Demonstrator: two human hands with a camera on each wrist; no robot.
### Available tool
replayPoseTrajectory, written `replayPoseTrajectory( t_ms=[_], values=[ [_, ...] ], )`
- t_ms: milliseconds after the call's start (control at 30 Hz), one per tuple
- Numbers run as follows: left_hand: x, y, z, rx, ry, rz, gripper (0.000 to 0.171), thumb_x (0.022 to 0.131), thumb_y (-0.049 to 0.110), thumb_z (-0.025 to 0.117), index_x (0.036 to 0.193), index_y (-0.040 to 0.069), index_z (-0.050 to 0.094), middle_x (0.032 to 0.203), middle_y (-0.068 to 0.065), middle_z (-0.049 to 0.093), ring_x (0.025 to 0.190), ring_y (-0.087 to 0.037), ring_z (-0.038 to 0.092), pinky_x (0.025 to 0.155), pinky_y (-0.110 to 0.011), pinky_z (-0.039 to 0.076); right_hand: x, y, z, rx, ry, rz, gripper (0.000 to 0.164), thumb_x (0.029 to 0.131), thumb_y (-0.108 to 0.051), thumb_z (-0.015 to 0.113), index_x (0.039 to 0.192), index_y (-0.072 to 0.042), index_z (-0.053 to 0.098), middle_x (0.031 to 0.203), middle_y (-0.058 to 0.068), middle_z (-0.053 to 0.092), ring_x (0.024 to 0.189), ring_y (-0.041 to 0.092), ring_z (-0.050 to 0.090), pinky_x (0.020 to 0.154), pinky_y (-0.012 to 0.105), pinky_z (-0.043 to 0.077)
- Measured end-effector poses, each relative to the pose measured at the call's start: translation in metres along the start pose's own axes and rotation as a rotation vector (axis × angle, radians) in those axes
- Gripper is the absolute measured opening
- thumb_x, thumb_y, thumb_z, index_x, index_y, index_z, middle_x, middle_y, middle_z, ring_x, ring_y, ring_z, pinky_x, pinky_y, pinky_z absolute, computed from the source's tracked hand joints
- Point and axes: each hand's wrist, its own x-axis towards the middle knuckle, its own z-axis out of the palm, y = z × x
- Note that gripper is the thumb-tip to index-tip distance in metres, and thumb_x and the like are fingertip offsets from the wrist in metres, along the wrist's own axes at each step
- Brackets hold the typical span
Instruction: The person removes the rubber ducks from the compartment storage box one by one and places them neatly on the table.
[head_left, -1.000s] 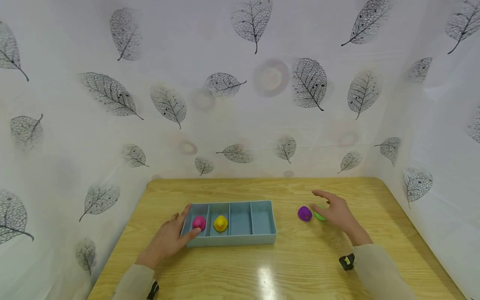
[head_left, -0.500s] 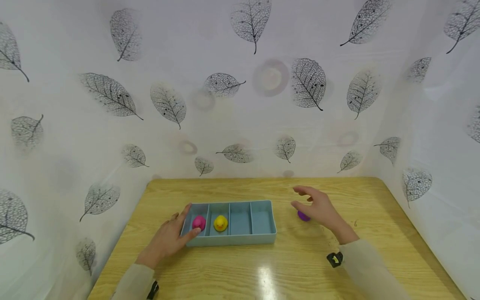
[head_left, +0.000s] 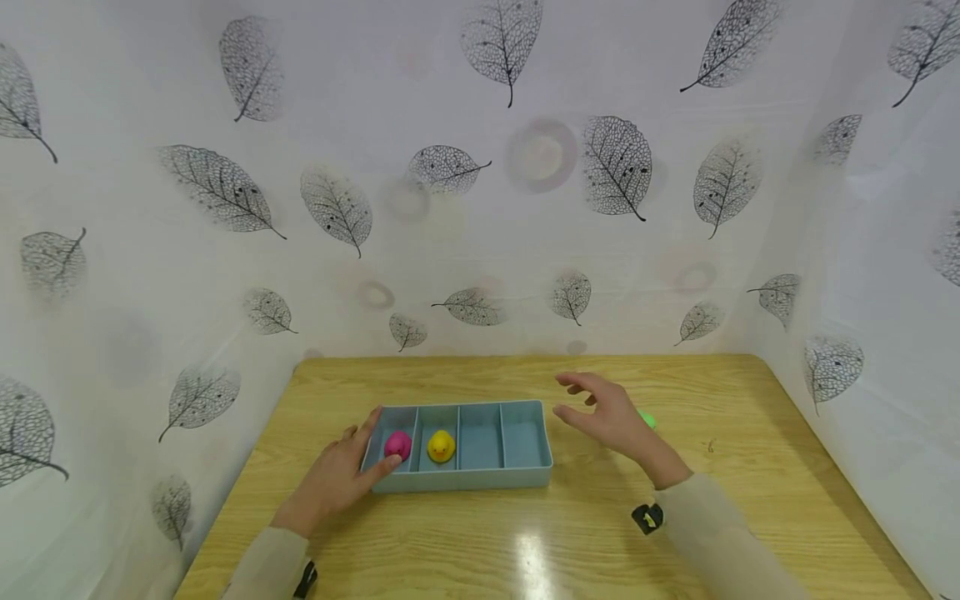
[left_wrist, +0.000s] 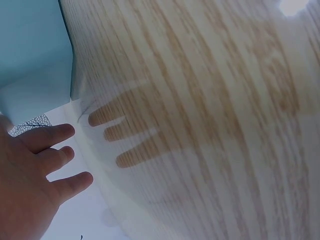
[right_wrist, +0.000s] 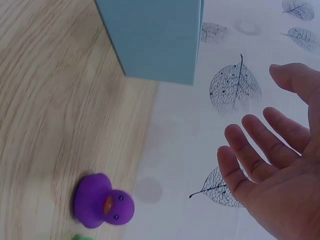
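My left hand (head_left: 330, 479) rests at the left end of a pale blue divided tray (head_left: 465, 481), thumb over its front rim and a finger along its side. Three straight fingers of that hand show in the left wrist view. In the tray's leftmost compartment sits a pink rubber duck (head_left: 397, 447); the compartment beside it has a yellow rubber duck (head_left: 441, 447). My right hand (head_left: 615, 421) hovers right of the tray, fingers spread and holding nothing. A purple rubber duck (right_wrist: 102, 201) stands on the table, hidden by that hand in the head view.
A small green toy (head_left: 647, 419) lies on the wooden table (head_left: 450, 550), mostly covered by my right hand. The tray's two right compartments hold nothing. A white leaf-print cloth (head_left: 480, 250) surrounds the table at the back and sides.
My right hand has moved left, from over the green toy past the purple duck towards the tray, and stays empty. My left hand and the tray have kept still.
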Motion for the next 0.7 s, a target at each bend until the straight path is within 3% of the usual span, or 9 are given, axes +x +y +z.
replayPoseTrajectory(
  t_ms=[333, 700],
  values=[
    [0.0, 0.0, 0.0, 0.007, -0.011, -0.006, 0.088, 0.104, 0.061, 0.053, 0.171, 0.018, 0.017, 0.149, -0.037, 0.053, 0.135, -0.065, 0.049, 0.111, -0.074, 0.042, 0.01, -0.021, 0.018, 0.079, -0.053, -0.046, 0.052, 0.097, -0.023, 0.078, 0.144, -0.009, 0.063, 0.14, 0.011, 0.068, 0.117, 0.036, 0.067, 0.09, 0.053, 0.057],
    [0.0, -0.002, 0.0, -0.001, -0.018, -0.011, 0.088, 0.104, 0.063, 0.052, 0.171, 0.018, 0.017, 0.15, -0.034, 0.054, 0.137, -0.065, 0.048, 0.111, -0.075, 0.041, 0.018, -0.034, 0.038, 0.083, -0.107, -0.103, 0.053, 0.097, -0.021, 0.077, 0.146, -0.008, 0.061, 0.14, 0.011, 0.069, 0.114, 0.036, 0.067, 0.089, 0.051, 0.058]
  ],
)
